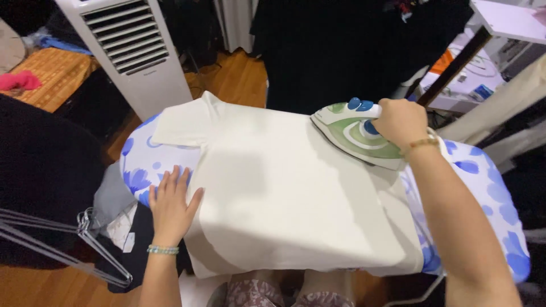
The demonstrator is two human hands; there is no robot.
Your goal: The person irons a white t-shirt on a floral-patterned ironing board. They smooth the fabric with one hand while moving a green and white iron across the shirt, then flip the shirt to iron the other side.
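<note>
My right hand (401, 120) is clamped on the handle of the green-and-white steam iron (355, 133), soleplate flat on the cream T-shirt (284, 193), far edge. My left hand (169, 204) is open, fingers spread, pressing the shirt's near-left edge. Shirt lies across the blue-floral ironing board (483, 176). White tower fan (133, 51) beyond; wire hangers (85, 227) at left.

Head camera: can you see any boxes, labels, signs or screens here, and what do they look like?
Box: top right, behind the iron; flat, white and lilac with orange and blue patches.
Tag: lower left, on dark cloth beside the left hand; small, white, rectangular.
Badge: on the white tower fan, top left; tiny, dark.
No signs or screens.
</note>
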